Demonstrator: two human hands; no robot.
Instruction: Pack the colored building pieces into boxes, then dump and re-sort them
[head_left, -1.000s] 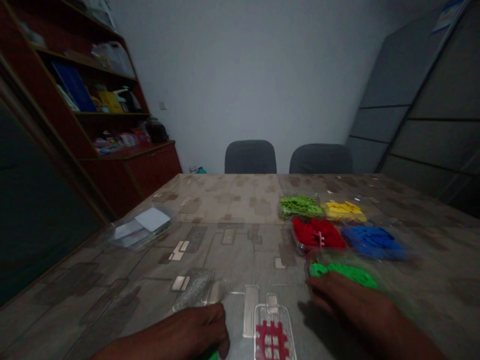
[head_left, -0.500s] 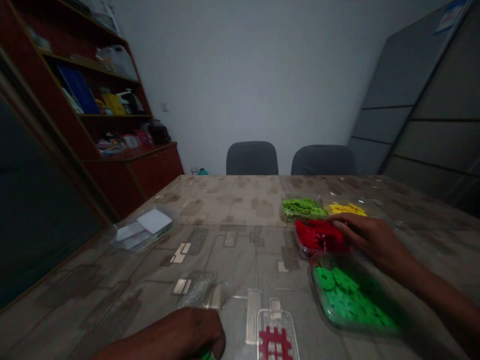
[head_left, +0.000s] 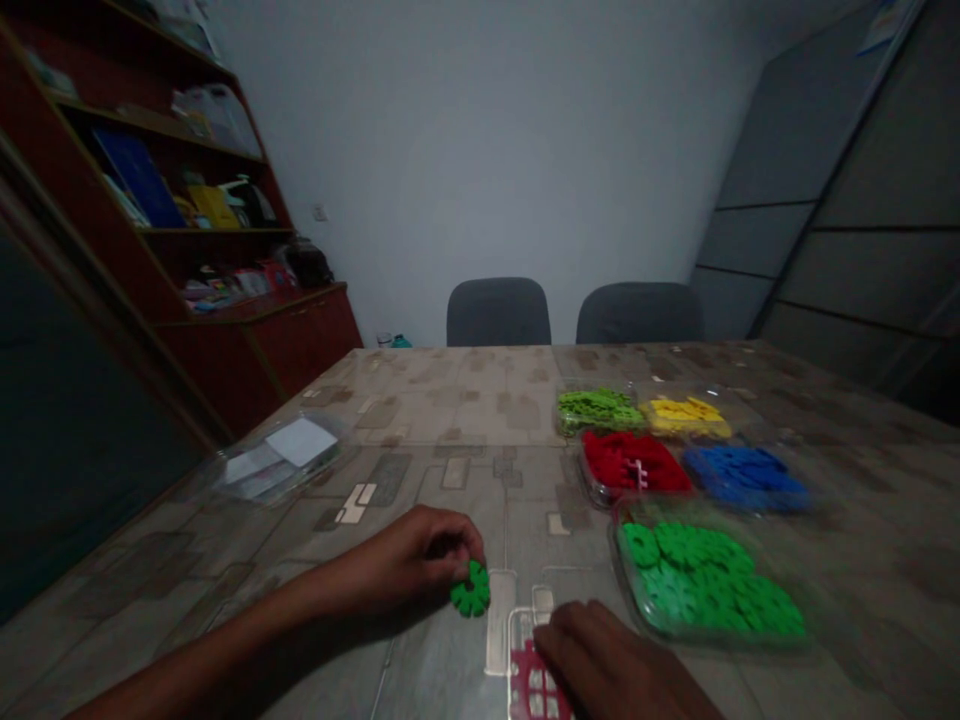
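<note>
Lining the far left: a red-brown cabinet, its open shelves crowded with household items.
Clear tray: on the left of the patterned surface, holding white cards, well apart from both hands.
Left hand: reaching in over the surface, thumb and fingers closed in a pinch on a green notched disc.
Green disc: at the left hand's fingertips, on their right side, its flat face turned toward the viewer; whether its lower edge touches the surface cannot be told.
Grid piece: pinkish-red with toothed edges, between the two hands, to the right of the disc and nearer the viewer, cut off by the bottom of the view.
Right hand: fingers bent over the right edge of the grid piece, partly covering it; whether they grip it or only rest there cannot be told.
Light green pieces: heaped in a clear tub at the back, beyond the right hand.
Red pieces: in the tub just in front, a pale pink piece on top.
Yellow pieces: beside the light green ones.
Green pieces: in the nearest tub, just beyond the right hand and to its right.
Blue pieces: in the rightmost tub.
</note>
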